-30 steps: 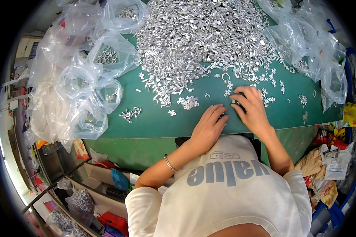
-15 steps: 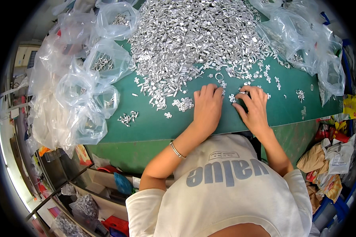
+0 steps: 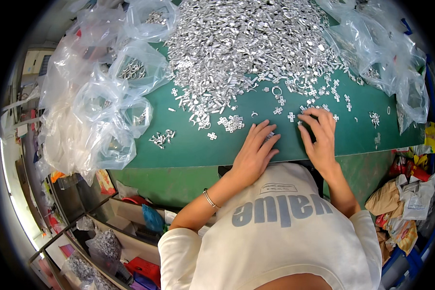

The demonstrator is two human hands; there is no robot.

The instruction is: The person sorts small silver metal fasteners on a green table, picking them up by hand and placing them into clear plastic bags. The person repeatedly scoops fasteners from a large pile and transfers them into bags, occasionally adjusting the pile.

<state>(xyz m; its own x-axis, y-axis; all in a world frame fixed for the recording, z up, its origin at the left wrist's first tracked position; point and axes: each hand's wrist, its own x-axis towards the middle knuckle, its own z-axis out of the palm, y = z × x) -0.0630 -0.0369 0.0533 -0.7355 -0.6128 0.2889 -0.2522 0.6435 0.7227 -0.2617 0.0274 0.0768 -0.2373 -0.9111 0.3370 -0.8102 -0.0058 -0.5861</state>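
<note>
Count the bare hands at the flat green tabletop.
2: the left hand near the front of the green tabletop, the right hand beside small silver cross-shaped metal pieces. None seem hidden.

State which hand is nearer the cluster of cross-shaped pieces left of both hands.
Left: the left hand is just to the lower right of the cluster; the right hand is farther right.

Left hand (image 3: 256,149) and right hand (image 3: 320,133) near silvery pieces (image 3: 251,53), green table (image 3: 198,154).

One left grip (image 3: 255,152), one right grip (image 3: 321,131); one silver bangle (image 3: 209,198) behind the left grip; one heap of uncountable metal pieces (image 3: 246,43) beyond both; one oval link (image 3: 388,110) rightward of the right grip.
</note>
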